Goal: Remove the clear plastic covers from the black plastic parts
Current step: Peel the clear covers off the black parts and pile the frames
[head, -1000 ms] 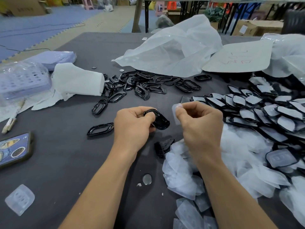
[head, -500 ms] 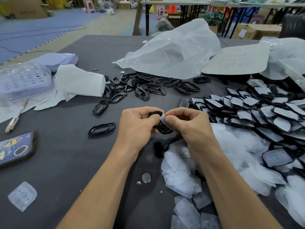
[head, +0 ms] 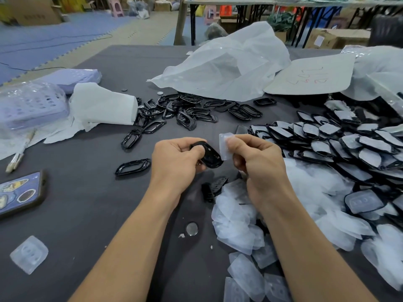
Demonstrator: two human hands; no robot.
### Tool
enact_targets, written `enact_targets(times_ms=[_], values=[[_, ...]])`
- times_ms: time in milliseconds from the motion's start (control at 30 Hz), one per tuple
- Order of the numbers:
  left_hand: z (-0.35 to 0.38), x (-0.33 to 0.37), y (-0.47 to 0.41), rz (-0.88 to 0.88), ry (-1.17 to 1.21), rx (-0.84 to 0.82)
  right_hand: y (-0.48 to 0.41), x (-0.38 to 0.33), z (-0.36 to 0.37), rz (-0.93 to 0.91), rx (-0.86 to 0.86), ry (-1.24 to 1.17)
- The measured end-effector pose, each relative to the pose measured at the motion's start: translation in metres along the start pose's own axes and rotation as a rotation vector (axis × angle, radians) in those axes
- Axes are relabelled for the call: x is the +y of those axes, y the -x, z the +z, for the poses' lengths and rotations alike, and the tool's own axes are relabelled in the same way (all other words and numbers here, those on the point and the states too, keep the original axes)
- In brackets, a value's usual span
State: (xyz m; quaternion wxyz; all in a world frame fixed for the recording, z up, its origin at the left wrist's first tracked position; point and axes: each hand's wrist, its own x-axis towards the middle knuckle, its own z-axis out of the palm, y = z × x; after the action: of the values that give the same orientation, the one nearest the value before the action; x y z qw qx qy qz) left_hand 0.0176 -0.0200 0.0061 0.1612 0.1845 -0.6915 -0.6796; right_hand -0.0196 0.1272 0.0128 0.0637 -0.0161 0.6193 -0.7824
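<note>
Pinching a part (head: 210, 156) between thumb and curled fingers, the left hand (head: 175, 163) holds it just above the table (head: 87, 214) near the centre. The right hand (head: 258, 165) pinches a cover (head: 225, 147) by its right edge and holds it upright just right of the part; whether the cover's lower corner touches the part I cannot tell. The step in hand looks like the end of one peel, with the cover off or all but off. The next move seems to call for a short pull to the right if any corner clings, then letting the cover fall on the loose covers (head: 237, 225) heaped near and right, laying the bare part down, and reaching right for one of the covered parts (head: 349, 144), which overlap in rows and should be taken from the edge so the rows do not slide. Far of the hands lies a scatter of bare frames (head: 185, 111), and one frame (head: 133, 167) lies alone to the left. None of the task's pieces lies in a container; all lie on the table. At far left a lilac basket (head: 32, 105) sits under clear film, and what it holds I cannot tell. At far centre a white bag (head: 229, 68) lies slack, its contents hidden.
</note>
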Motion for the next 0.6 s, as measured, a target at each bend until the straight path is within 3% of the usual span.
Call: enact_targets(times_ms=[400, 600], values=[[0.007, -0.003, 0.005, -0.044, -0.018, -0.085, 0.002, 0.009, 0.003, -0.12, -0.097, 0.103], [0.002, 0.005, 0.006, -0.159, 0.172, -0.125, 0.002, 0.014, 0.003, -0.204, -0.082, 0.309]])
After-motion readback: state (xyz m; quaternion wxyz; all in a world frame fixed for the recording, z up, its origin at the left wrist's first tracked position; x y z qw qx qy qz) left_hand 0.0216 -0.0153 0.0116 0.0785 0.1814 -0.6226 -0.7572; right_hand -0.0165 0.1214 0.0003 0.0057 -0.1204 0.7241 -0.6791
